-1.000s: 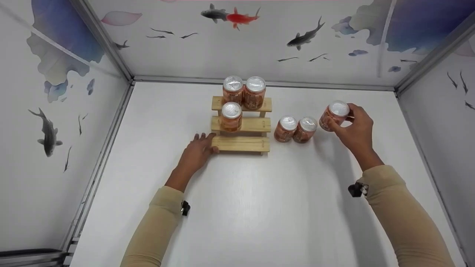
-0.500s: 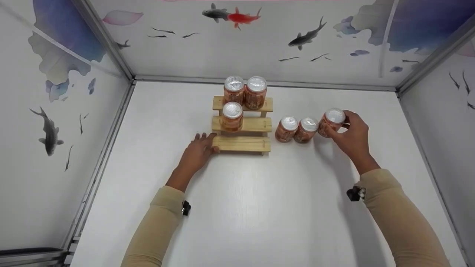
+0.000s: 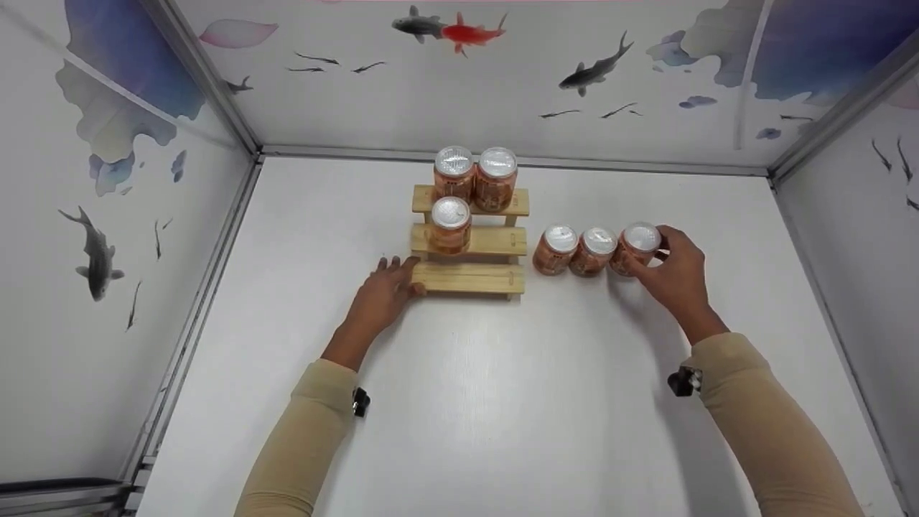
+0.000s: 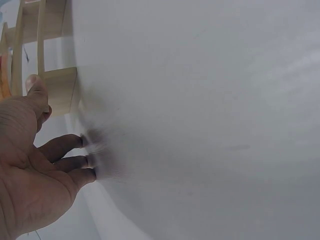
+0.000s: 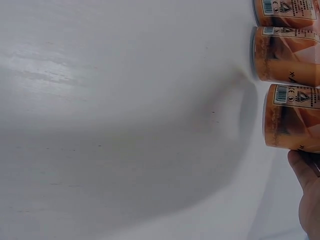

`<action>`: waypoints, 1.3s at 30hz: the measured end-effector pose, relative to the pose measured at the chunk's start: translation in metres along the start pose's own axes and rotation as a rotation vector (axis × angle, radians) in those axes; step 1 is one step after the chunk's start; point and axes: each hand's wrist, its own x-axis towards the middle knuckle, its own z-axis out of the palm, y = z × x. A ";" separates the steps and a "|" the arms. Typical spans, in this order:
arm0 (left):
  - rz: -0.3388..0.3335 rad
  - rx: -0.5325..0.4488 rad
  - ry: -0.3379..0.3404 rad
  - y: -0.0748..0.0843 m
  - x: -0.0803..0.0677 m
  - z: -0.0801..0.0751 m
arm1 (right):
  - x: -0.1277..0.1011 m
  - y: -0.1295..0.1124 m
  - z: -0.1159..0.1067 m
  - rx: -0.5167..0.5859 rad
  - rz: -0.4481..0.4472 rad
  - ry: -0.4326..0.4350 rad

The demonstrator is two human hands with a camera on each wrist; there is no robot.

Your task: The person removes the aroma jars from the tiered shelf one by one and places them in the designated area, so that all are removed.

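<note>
Tabletop (image 3: 502, 402) first: white, walled in by panels printed with fish. At its middle stands the three-step wooden rack (image 3: 468, 240), and your left hand (image 3: 380, 294) rests against the rack's lower left corner, fingers (image 4: 75, 160) straight and slightly spread on the surface, thumb at the wood, gripping nothing.

Three orange cans already sit on the rack: two (image 3: 474, 178) side by side on the top step, one (image 3: 449, 224) on the middle step, while the bottom step is bare. Three more stand in a touching row on the tabletop just right of the rack. Your right hand (image 3: 675, 276) curls its fingers around the rightmost can (image 3: 635, 248), which stands at the end of that row; the other two (image 3: 574, 250) are untouched. As a judgement, you are about halfway.

On the labels, the right wrist view shows a barcode, a triangle symbol and what looks like a CE mark on the held can (image 5: 292, 117); the brand cannot be read.
</note>
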 end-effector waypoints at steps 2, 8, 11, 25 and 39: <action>-0.004 -0.003 0.000 0.000 0.000 0.000 | -0.001 0.001 0.001 0.001 0.005 -0.005; 0.007 0.004 0.009 0.000 0.000 0.000 | -0.002 0.002 0.004 0.001 0.015 -0.015; 0.012 0.017 0.012 0.000 0.001 0.001 | -0.002 0.002 0.004 -0.002 0.017 -0.017; 0.014 0.019 0.012 0.002 0.002 0.001 | -0.003 0.006 0.008 -0.017 0.028 -0.025; 0.012 0.018 0.011 -0.002 0.003 0.002 | -0.003 0.008 0.008 -0.014 0.012 -0.046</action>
